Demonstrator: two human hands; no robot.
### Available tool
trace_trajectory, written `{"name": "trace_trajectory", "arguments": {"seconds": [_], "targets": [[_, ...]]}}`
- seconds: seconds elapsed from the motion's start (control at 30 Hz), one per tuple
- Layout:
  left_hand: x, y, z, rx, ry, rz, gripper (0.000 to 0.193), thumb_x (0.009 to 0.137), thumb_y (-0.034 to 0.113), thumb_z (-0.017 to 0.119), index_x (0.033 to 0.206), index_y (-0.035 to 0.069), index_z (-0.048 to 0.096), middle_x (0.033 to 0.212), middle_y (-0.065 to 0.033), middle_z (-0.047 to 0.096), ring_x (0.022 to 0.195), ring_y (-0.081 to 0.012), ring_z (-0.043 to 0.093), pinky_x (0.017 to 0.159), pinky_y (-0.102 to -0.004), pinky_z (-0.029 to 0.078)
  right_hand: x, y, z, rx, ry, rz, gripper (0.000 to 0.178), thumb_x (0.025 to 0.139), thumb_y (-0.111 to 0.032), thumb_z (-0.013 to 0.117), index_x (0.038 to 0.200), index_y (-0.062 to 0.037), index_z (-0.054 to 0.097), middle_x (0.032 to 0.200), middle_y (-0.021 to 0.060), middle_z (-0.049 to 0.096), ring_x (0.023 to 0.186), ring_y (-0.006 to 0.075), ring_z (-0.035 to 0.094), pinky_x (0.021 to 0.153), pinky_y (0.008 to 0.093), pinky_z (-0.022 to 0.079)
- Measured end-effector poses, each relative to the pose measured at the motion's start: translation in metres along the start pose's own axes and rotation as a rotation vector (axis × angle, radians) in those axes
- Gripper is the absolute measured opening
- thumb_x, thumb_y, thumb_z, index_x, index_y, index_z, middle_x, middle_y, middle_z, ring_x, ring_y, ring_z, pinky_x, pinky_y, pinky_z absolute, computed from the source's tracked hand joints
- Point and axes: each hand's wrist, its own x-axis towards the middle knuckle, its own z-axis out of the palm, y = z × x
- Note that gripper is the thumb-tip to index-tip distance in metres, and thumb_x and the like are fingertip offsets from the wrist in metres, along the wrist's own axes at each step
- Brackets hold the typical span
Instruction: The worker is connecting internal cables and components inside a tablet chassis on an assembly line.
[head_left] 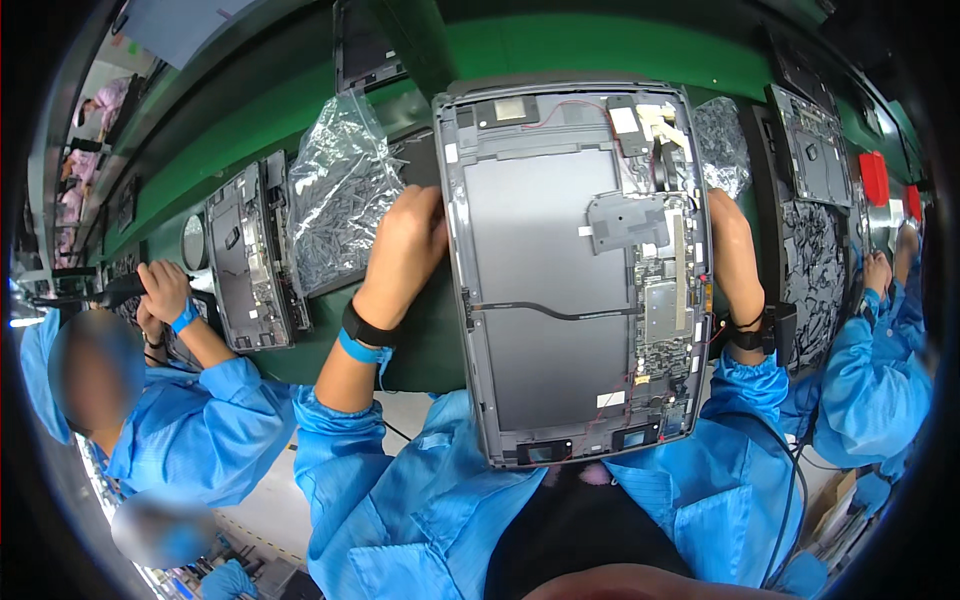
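Observation:
Upright in front of me is an open tablet housing (pixel 545 370), its inside facing up toward me. A green-black circuit board (pixel 665 310) runs along its right side, with thin red wires, and a black flat cable (pixel 550 312) crosses the middle. A grey irregular shield piece (pixel 628 222) lies over the upper part of the board. My left hand (pixel 405 240) grips the left edge, fingers partly hidden behind it. On the right edge, my right hand (pixel 735 245) holds on, its fingertips hidden behind the housing. Both wrists wear dark bands.
A clear bag of small black parts (pixel 345 200) lies left on the green bench, and another bag (pixel 720 150) sits behind the housing. Tablet assemblies (pixel 245 265) stand at left; more (pixel 815 150) are at right above black pieces (pixel 812 265). Co-workers in blue flank me.

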Motion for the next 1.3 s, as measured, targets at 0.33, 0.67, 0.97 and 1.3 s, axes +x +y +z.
{"name": "trace_trajectory", "arguments": {"seconds": [0.33,0.67,0.97,1.3], "targets": [[-0.005,-0.001,-0.02,0.282,-0.053,0.069,0.01,0.074,0.002,0.069,0.083,0.001,0.065,0.079,-0.0153,0.061,0.079,-0.0348,0.059,0.073,-0.0426,0.047,0.003,0.005,-0.008,0.322,0.259,0.29,0.014,0.085,0.001,0.068,0.099,0.002,0.067,0.082,0.0043,0.068,0.071,0.0069,0.061,0.065,0.0206,0.049],[-0.006,0.013,-0.008,0.261,-0.064,-0.022,0.007,0.072,-0.006,0.059,0.077,-0.004,0.054,0.076,-0.0219,0.054,0.078,-0.041,0.053,0.07,-0.0475,0.043,0.072,-0.033,-0.067,0.859,0.202,0.211,0.013,0.088,-0.004,0.066,0.097,0.0053,0.067,0.085,0.0085,0.069,0.072,0.0113,0.063,0.066,0.0229,0.052],[-0.005,-0.007,0.0,0.202,0.012,-0.008,0.009,0.076,-0.009,0.056,0.084,-0.005,0.053,0.078,-0.0237,0.057,0.072,-0.0431,0.055,0.065,-0.0478,0.044,0.109,-0.03,-0.068,1.118,-0.192,0.211,0.021,0.09,-0.019,0.068,0.097,0.0005,0.068,0.086,0.0033,0.067,0.073,0.0075,0.059,0.066,0.0213,0.049],[0.003,0.043,-0.026,-0.016,0.279,-0.055,0.025,0.088,-0.009,0.057,0.112,-0.004,0.064,0.097,-0.0087,0.06,0.085,-0.0115,0.057,0.075,-0.023,0.046,0.112,-0.033,-0.064,1.025,-0.199,0.207,0.018,0.089,-0.019,0.069,0.092,-0.0013,0.069,0.083,0.0009,0.066,0.072,0.0058,0.055,0.064,0.021,0.045]]}}
